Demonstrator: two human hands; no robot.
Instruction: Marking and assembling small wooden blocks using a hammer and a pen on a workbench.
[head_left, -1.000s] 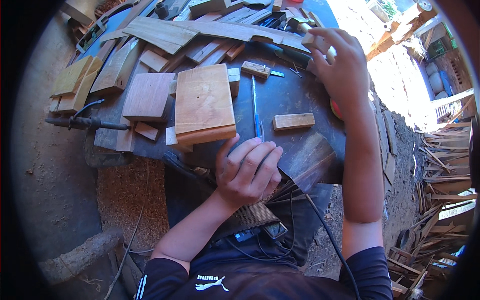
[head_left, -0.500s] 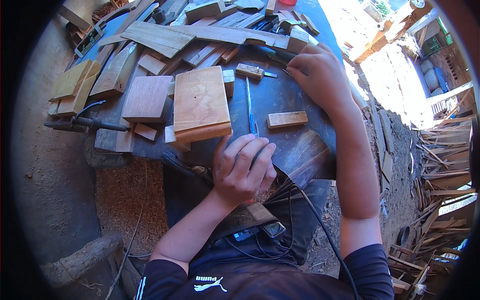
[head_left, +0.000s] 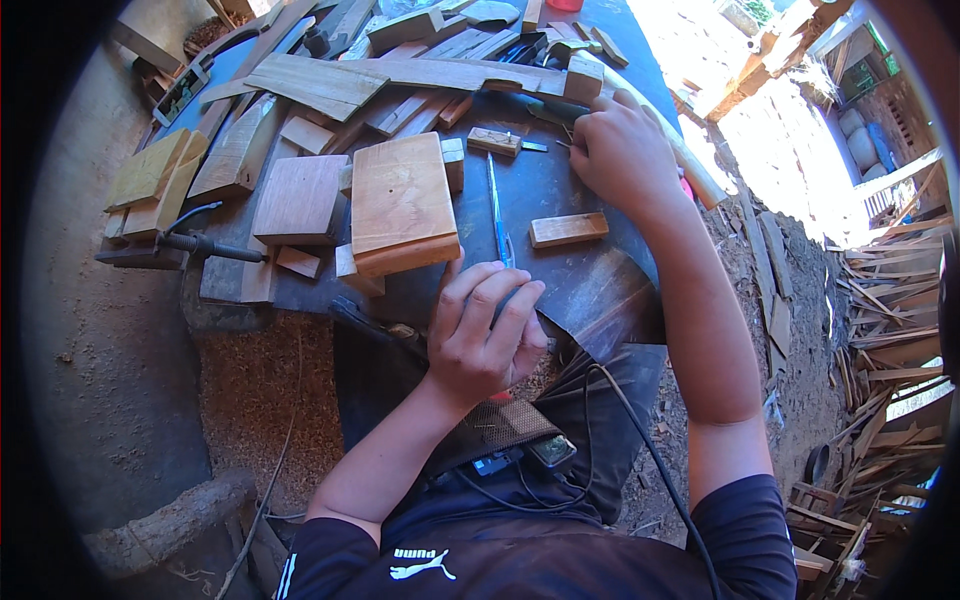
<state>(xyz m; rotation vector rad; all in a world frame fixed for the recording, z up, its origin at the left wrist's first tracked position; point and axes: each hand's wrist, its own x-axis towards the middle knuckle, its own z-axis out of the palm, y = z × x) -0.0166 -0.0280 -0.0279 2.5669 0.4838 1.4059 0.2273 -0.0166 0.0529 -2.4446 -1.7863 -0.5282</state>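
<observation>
My left hand (head_left: 482,325) is at the near edge of the dark worktable, its fingers curled. One finger reaches the near corner of a raised pale wooden block (head_left: 403,195); the palm is hidden. Just beyond the knuckles lies a slim pointed tool (head_left: 498,215), silver toward its tip and blue at its near end. Over the table's right side, my right hand (head_left: 625,150) has its fingers drawn together. A thin sliver shows by its fingertips, too small to name. Between the hands rest a small wooden block (head_left: 569,230) and a wooden piece with a metal blade (head_left: 496,141).
Planks and offcuts (head_left: 420,75) pile up across the far table. A pinkish wood block (head_left: 298,200) sits left of the raised one. A clamp (head_left: 215,250) grips the left edge. A round pole (head_left: 690,160) runs along the right edge. A black cable (head_left: 640,430) crosses my lap.
My right hand has shifted slightly down and left, its fingers still together. My left hand stays nearly in place. The whole view has moved a little.
</observation>
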